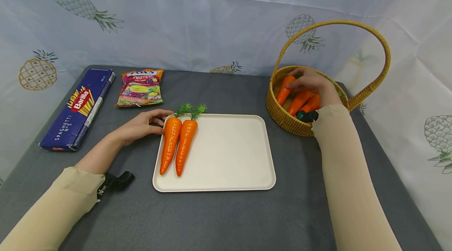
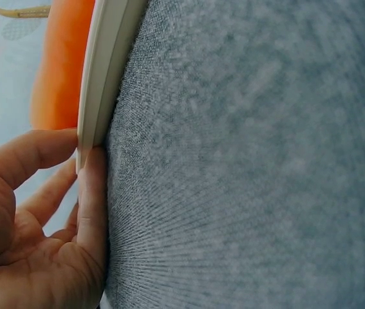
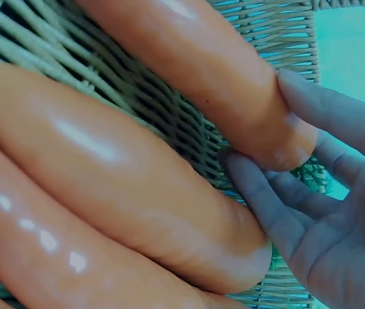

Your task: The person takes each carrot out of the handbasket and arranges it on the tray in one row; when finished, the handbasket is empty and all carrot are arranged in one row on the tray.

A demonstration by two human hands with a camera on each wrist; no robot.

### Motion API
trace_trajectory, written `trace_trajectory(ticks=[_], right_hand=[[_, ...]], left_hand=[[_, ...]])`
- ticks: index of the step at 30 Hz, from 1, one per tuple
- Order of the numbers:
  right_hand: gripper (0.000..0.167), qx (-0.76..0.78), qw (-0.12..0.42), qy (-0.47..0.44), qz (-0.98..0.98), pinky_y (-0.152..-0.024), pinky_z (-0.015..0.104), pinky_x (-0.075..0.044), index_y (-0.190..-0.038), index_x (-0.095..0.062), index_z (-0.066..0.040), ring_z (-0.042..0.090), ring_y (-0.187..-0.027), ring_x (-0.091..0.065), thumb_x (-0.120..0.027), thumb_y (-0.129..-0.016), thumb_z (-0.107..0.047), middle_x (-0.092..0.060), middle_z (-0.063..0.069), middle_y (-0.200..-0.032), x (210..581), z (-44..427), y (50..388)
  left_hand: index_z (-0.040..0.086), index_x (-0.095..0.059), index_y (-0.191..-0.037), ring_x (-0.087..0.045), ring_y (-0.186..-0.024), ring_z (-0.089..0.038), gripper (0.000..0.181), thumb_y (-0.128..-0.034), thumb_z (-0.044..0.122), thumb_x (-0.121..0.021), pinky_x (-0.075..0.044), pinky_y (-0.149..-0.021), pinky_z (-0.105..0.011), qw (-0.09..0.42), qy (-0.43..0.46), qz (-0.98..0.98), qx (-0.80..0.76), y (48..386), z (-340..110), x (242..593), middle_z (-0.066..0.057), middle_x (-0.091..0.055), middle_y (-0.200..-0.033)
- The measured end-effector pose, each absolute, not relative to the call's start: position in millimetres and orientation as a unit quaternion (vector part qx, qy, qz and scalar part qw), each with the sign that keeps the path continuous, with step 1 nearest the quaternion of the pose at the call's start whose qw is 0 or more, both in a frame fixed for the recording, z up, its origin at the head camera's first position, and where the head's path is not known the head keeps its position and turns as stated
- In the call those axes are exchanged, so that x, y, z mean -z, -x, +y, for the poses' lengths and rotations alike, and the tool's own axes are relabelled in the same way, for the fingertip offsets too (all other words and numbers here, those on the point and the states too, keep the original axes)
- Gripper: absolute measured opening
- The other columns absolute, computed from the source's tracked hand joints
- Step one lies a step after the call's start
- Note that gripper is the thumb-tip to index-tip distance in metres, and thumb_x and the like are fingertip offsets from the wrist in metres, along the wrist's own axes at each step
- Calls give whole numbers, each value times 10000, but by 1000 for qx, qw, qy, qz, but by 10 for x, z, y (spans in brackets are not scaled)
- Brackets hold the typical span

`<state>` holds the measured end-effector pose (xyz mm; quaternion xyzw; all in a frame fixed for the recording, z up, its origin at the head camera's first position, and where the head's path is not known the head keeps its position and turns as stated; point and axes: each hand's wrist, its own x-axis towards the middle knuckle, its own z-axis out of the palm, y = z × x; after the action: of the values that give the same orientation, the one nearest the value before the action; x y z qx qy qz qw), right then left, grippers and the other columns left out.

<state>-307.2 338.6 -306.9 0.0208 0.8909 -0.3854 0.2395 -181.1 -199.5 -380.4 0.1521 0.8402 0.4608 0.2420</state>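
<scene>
My left hand (image 1: 143,125) holds the left rim of a cream rectangular tray (image 1: 229,153); in the left wrist view the thumb lies on top of the rim and fingers are under it. Two orange carrots with green tops, one left (image 1: 171,145) and one right (image 1: 186,145), lie side by side at the tray's left end. Inside a wicker basket (image 1: 287,124), my right hand (image 1: 314,84) pinches the thick top end of a carrot (image 3: 233,84) between thumb and fingers. More carrots (image 3: 118,174) lie beside it, partly covered by the hand in the head view.
A tall hoop handle (image 1: 386,57) arches over the basket at the table's right. At the back left are a blue spaghetti box (image 1: 79,108) and a candy bag (image 1: 140,87). A pineapple-print cloth (image 1: 212,19) hangs behind the grey table (image 1: 212,219).
</scene>
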Motion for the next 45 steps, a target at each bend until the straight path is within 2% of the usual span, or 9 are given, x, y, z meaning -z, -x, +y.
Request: trace_trajectory(ticks=[3,6,11,14,20,26,33,45], right_hand=[[678,391,245,-21,887,-996,388,-512,-1468,-291,-103,235,-1130,-664,-651,-947,-348,-580,17,-1233,3056,3396,3071],[641,424,245,-27,871,-997,388,-530,-1451,-273,-124,160,-1004,-693,-642,-958,-303,-573,5,-1189,3022,3405,3083],[445,513,227,-39,827,-940,373,-564,-1273,-323,-196,133,-844,-655,-636,-958,-165,-555,-22,-1058,2853,3472,3082],[398,562,213,-34,799,-873,349,-587,-1220,-348,-189,147,-834,-658,-625,-952,-92,-567,-16,-1054,2710,3538,3046],[362,647,183,9,741,-767,288,-603,-1239,-390,-123,158,-869,-687,-583,-955,-9,-611,7,-1073,2488,3608,2911],[351,709,173,64,681,-736,347,-618,-1230,-423,-67,209,-913,-691,-550,-937,80,-617,76,-1113,2340,3538,2766],[379,714,180,121,665,-784,334,-614,-1274,-421,-49,219,-993,-675,-515,-944,110,-584,101,-1200,2247,3302,2591],[358,692,188,177,674,-731,293,-612,-1246,-451,-45,219,-900,-677,-534,-933,107,-553,117,-1159,2196,2754,2374]], left_hand=[[43,-365,-1515,-502,-1051,-151,643,-942,158,-635,-488,-822,-170,242,-153,840,-461,1813,-1993,3807,-207,-437,-1469],[43,-363,-1516,-501,-1057,-167,643,-943,154,-633,-490,-822,-174,243,-153,839,-462,1814,-1992,3806,-209,-436,-1470],[66,-364,-1519,-499,-1075,-173,643,-941,155,-631,-486,-831,-164,248,-147,838,-463,1815,-1980,3793,-196,-421,-1496],[60,-359,-1521,-505,-1072,-157,647,-940,151,-631,-485,-832,-162,248,-150,838,-463,1822,-1975,3795,-205,-412,-1508],[60,-360,-1521,-529,-1045,-125,652,-936,144,-635,-485,-834,-153,248,-150,839,-460,1840,-1985,3798,-213,-394,-1533],[68,-366,-1519,-533,-1034,-112,648,-935,139,-639,-486,-834,-153,249,-146,840,-460,1846,-1993,3798,-202,-399,-1532],[61,-365,-1518,-526,-1050,-138,649,-939,154,-641,-487,-828,-157,248,-148,840,-460,1831,-1987,3792,-208,-403,-1527],[53,-360,-1520,-519,-1043,-126,650,-942,158,-637,-484,-824,-155,246,-150,840,-459,1815,-1992,3791,-216,-398,-1527]])
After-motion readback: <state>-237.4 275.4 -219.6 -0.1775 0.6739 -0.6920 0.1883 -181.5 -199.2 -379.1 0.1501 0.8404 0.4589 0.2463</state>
